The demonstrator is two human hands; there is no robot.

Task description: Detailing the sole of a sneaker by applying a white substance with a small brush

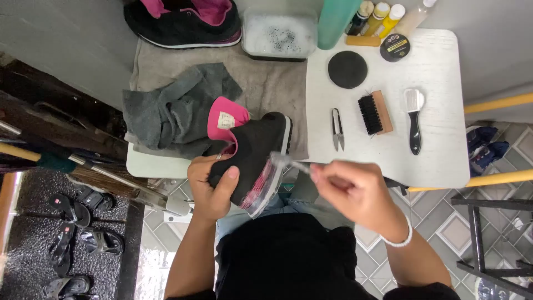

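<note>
My left hand [210, 186] grips a black shoe [252, 153] with a pink lining and pink-patterned sole, held on its side over the table's near edge. My right hand [355, 191] holds a small clear-handled brush [288, 163] whose blurred head touches the shoe's sole edge. A crumpled grey cloth [172, 111] lies just beyond the shoe on a beige towel [266, 89]. The matching black and pink shoe [183, 22] rests at the far edge.
A tub of soapy water [279, 34] sits at the back. On the white table [438, 155] lie a black round pad [347, 69], snips [337, 129], a wooden brush [376, 113], a white-headed brush [414, 119], a polish tin [395, 47] and several bottles [383, 14]. Sandals [72, 233] lie on the floor at left.
</note>
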